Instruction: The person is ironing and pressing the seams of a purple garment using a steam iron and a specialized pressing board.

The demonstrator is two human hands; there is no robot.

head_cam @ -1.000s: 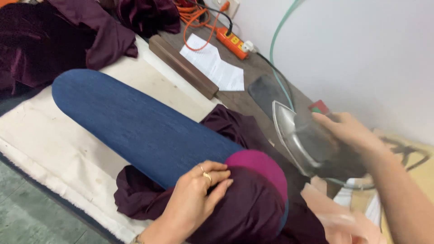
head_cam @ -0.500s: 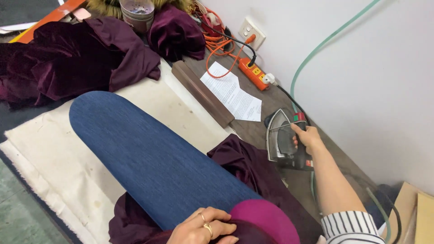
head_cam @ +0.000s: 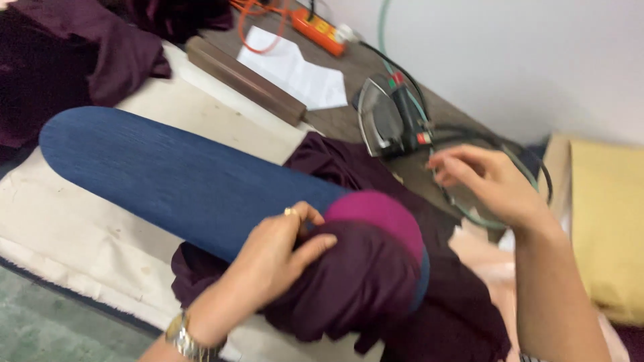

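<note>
at nine o'clock on the desk, a long blue padded sleeve board lies slantwise over a cream pressing cloth, its rounded tip toward ten o'clock. more dark maroon cloth is heaped at eleven o'clock, cut off by the frame's edge.

toward six o'clock the left hand rests on the purple velvet garment, which is pulled over the board's near end like a sleeve; its fingers are curled and pinch a fold of the fabric against the board. a ring shows on one finger and a metal watch on the wrist. the garment is deep plum, soft and matte, with a brighter magenta band at its upper rim, and the rest of it spills in folds off the board toward four o'clock. how far the board runs inside it is hidden.

at twelve o'clock lie a brown wooden block, a white paper and an orange power strip. just past it, at one o'clock, a steam iron stands on its side, its cables looping away.

at three o'clock the right hand hovers near the iron, apart from it, fingers loosely spread and holding nothing; motion blur softens it. a yellow cushion is cut off at the right edge.
</note>
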